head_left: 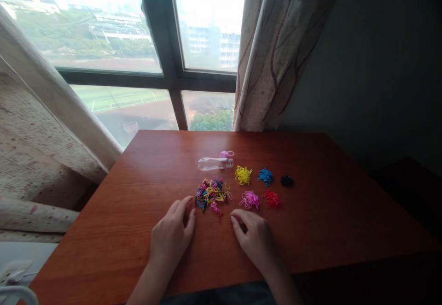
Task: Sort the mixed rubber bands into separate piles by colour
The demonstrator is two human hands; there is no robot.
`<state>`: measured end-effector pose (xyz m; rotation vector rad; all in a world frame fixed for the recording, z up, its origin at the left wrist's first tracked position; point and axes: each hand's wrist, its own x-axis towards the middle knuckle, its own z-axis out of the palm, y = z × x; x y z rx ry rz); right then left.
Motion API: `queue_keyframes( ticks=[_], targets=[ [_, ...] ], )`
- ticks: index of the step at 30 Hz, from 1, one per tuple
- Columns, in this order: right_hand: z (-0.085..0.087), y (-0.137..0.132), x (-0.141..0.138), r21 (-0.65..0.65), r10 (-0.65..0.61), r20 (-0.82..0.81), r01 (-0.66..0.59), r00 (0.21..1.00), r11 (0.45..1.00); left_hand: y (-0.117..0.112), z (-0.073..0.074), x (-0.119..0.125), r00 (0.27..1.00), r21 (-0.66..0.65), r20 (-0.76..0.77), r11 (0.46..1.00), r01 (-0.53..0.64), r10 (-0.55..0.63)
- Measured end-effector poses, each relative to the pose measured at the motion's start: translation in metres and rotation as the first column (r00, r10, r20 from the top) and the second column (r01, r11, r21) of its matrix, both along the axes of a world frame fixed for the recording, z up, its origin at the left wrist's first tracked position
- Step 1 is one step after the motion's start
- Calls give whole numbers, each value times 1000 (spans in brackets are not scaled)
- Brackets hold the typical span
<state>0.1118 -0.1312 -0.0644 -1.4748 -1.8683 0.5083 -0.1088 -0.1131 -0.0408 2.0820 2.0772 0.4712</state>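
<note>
A pile of mixed-colour rubber bands (211, 191) lies at the middle of the brown table. My left hand (172, 226) rests at its left side, thumb and forefinger apart and holding nothing visible. My right hand (253, 233) is to the lower right of the pile, thumb and forefinger brought together; anything between them is too small to tell. One red rubber band (221, 218) lies between the hands. To the right are separate heaps: yellow rubber bands (243, 175), blue rubber bands (265, 176), black rubber bands (287, 181), pink rubber bands (250, 199) and red rubber bands (271, 199).
Behind the mixed pile a clear plastic bottle (214, 164) lies on its side, with a pink looped item (226, 154) beside its neck. The wooden table (321, 222) reaches back to a window, with curtains (265, 56) on both sides. A white socket (15, 270) is at lower left.
</note>
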Motion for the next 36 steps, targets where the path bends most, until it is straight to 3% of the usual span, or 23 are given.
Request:
queue_keyframes(
  ticks=[10,25,32,36],
  targets=[
    [1,1,0,-11,-4,3,4,1000,1000,10,9,7,998,-72,-53,997,-37,34],
    [3,1,0,4,-12,2,12,1000,1000,6,5,4,999,-62,-28,997,-35,33],
    [3,3,0,-13,-6,-6,6,1000,1000,3,1,-3,988,28,116,994,103,-105],
    [2,1,0,-9,2,-4,-2,1000,1000,1,-3,-1,934,96,221,959,265,-280]
  ],
)
